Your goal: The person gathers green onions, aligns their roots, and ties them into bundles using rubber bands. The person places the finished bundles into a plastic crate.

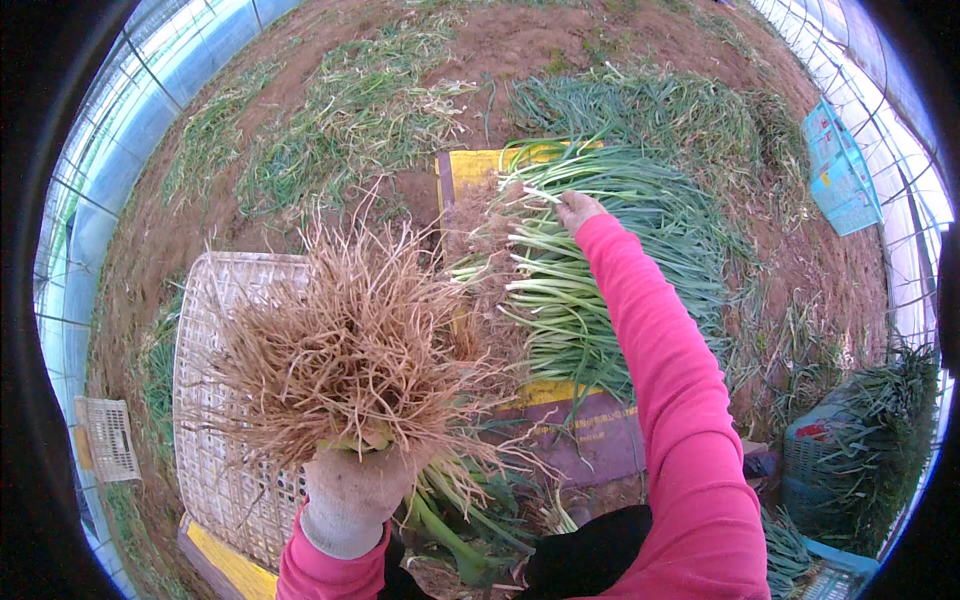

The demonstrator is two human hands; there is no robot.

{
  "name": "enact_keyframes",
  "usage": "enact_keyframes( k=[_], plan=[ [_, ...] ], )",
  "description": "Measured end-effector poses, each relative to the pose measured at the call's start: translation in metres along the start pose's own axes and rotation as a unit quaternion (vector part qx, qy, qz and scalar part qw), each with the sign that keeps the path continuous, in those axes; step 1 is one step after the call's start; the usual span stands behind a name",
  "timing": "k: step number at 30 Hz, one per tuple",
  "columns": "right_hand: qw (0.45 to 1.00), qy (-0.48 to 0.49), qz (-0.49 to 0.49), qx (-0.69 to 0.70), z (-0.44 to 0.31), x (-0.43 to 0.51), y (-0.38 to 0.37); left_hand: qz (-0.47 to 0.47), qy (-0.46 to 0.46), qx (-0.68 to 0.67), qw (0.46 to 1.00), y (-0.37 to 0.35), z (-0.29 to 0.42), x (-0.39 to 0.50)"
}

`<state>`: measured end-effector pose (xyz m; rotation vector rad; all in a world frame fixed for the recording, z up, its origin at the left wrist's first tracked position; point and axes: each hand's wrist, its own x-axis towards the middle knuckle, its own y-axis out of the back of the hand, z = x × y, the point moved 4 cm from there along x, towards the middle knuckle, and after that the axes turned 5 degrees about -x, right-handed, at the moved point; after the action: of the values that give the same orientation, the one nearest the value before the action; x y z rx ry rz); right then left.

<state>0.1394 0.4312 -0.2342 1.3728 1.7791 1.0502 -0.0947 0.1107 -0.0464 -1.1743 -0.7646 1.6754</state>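
My left hand [360, 487], in a pale knit glove, grips a thick bundle of green plants like leeks or scallions; its brown roots [352, 345] face up toward the camera and its leaves hang below. Farther forward, my right hand [579, 210] is closed around the white stem of a scallion-like plant [541, 194]. Beneath and beside it, a wide row of the same plants [577, 300] lies on a yellow and purple sheet [592, 442], white ends to the left and leaves to the right. Loose roots lie left of the row.
An upturned white plastic crate [225, 337] stands at the left, behind the roots. A blue crate [840, 176] is at the right edge; another blue crate [802, 450] full of leaves stands lower right. A small white crate [109, 439] is far left. Cut leaves [360, 112] litter the soil.
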Motion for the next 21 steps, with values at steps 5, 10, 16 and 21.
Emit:
enact_keyframes(
  k=[5,10,16,21],
  plan=[
    [0.978,0.088,-0.125,-0.141,-0.021,-0.014,-0.011,-0.008,-0.002,0.085,0.996,0.007,0.004,0.003],
    [0.977,0.069,-0.117,-0.166,-0.023,-0.016,-0.021,-0.048,-0.011,0.128,0.991,0.001,0.003,0.002],
    [0.980,0.028,-0.125,-0.152,-0.010,-0.004,-0.028,0.084,-0.022,0.063,0.994,0.000,-0.001,0.001],
    [0.961,0.023,-0.192,-0.198,-0.014,0.000,-0.037,0.004,-0.005,0.106,0.994,0.005,0.002,0.003]
  ],
)
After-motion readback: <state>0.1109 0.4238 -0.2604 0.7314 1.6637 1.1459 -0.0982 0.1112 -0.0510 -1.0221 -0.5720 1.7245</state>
